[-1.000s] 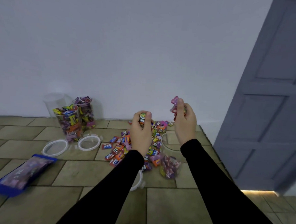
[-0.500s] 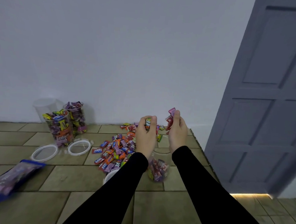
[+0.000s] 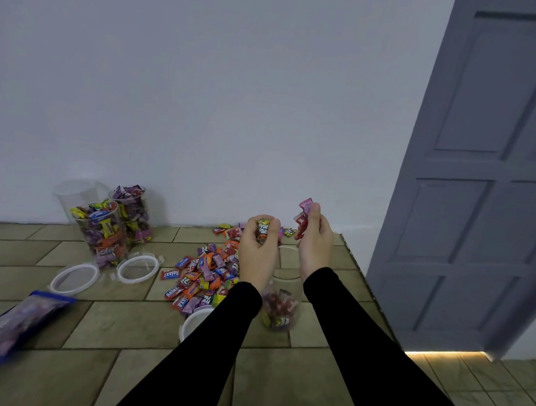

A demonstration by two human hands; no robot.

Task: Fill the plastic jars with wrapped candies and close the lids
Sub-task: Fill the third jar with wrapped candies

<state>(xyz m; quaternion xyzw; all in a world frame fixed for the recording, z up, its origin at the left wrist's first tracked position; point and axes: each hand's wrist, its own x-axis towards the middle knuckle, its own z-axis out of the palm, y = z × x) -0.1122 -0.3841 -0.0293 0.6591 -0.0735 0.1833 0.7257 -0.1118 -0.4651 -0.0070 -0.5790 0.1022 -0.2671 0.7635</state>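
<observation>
Drawn closer together since a second ago: left hand [image 3: 257,252] pinching green-label candy [image 3: 263,228], right hand [image 3: 315,245] pinching pink candies [image 3: 303,217], above open jar [image 3: 281,299].

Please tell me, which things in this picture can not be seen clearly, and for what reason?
- Open jar, head view: the arms cover its mouth and sides.
- Lid: half hidden under the left sleeve.
- Blue bag: blurred, cut by the left edge.
- Candies in right hand: number unclear.

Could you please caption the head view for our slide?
Both hands, left hand and right hand, hold wrapped candies above an open jar.
</observation>
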